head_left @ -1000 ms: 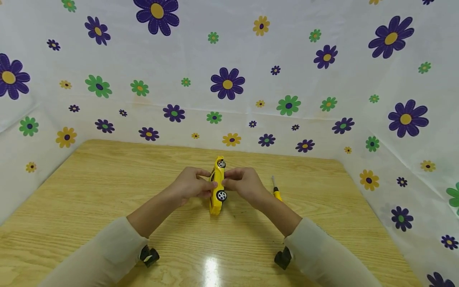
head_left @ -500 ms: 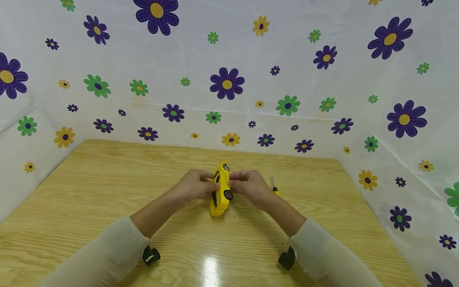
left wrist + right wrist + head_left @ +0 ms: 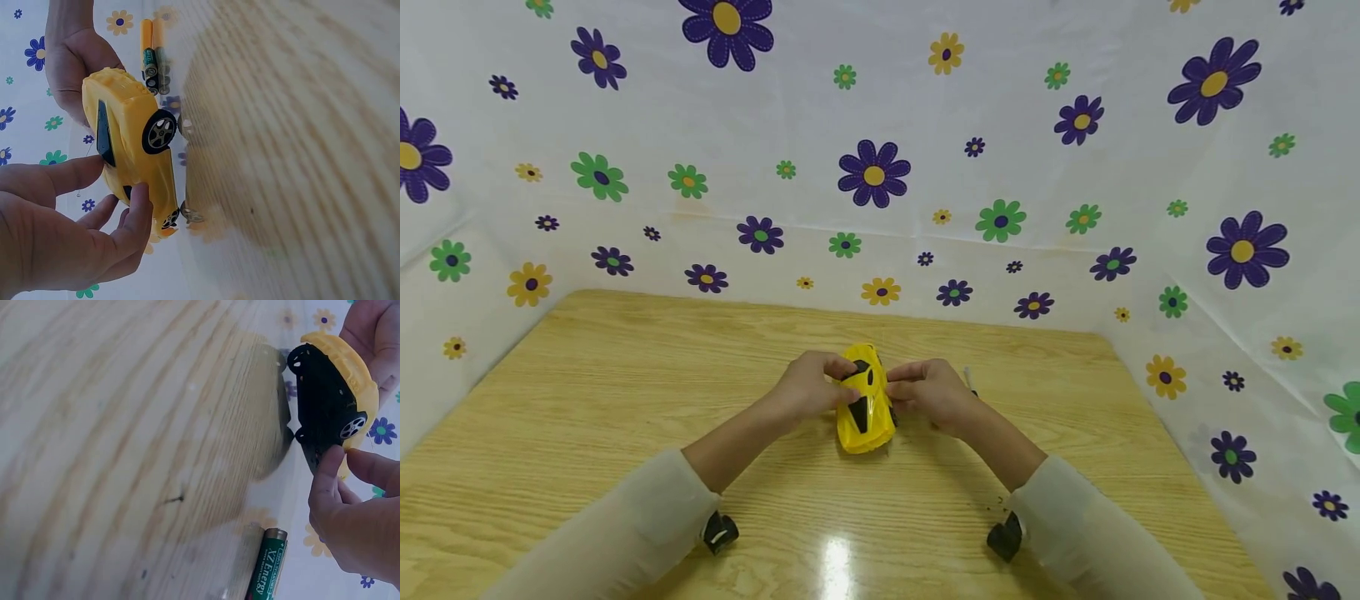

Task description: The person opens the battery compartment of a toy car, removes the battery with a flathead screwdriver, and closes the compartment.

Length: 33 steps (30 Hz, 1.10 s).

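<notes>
A yellow toy car [image 3: 872, 427] with dark windows is held tilted over the table between two hands. Its left side and roof are gripped by my left hand [image 3: 805, 387], thumb on the roof. On the other side my right hand [image 3: 934, 393] pinches the lower edge close to a wheel. The right wrist view shows the car's black underside [image 3: 322, 394], with the right fingertips [image 3: 331, 456] at one end of it. In the left wrist view, a spoked wheel [image 3: 160, 131] faces the tabletop.
A screwdriver [image 3: 968, 380] lies behind my right hand, mostly hidden. A green battery [image 3: 267, 565] lies on the wooden table [image 3: 700, 333]. Small dark bits [image 3: 1000, 502] are scattered near my right wrist. Flower-printed cloth [image 3: 880, 100] encloses the back and sides.
The car has rolled from its side, wheels facing right, so that its roof and windows now face up more. Both hands stayed on it, the right shifting slightly right.
</notes>
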Available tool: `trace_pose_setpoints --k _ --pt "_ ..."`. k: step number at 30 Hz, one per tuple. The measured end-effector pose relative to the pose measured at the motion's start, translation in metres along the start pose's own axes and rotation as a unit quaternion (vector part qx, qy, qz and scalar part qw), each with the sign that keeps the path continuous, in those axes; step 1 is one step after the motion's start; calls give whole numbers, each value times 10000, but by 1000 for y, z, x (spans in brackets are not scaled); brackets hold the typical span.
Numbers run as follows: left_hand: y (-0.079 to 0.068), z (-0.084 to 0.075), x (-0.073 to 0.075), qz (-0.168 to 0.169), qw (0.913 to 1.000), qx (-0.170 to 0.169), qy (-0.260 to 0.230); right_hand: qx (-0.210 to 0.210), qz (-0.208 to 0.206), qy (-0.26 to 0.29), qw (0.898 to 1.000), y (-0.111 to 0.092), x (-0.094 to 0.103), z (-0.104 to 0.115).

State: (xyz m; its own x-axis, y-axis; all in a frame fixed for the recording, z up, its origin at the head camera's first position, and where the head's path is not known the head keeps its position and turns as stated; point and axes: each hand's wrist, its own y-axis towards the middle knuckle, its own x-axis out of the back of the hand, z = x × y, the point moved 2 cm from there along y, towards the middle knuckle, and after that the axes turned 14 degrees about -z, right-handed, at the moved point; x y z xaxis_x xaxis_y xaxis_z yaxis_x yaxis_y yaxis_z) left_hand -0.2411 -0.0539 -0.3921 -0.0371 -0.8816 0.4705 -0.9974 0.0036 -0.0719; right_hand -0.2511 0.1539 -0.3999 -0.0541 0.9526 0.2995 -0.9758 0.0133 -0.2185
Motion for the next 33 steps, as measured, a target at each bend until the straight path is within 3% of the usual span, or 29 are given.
trace_pose_setpoints --k 13,23,33 --pt "-6 -6 1 43 9996 -246 157 -75 15 -187 9998 0 -6 -2" --pt "-2 1 -6 -72 9988 -285 379 -479 -234 -321 9981 -2 -18 -7" --pt "0 3 -8 -49 9990 -299 315 -513 -374 -364 9973 -5 -20 -7"
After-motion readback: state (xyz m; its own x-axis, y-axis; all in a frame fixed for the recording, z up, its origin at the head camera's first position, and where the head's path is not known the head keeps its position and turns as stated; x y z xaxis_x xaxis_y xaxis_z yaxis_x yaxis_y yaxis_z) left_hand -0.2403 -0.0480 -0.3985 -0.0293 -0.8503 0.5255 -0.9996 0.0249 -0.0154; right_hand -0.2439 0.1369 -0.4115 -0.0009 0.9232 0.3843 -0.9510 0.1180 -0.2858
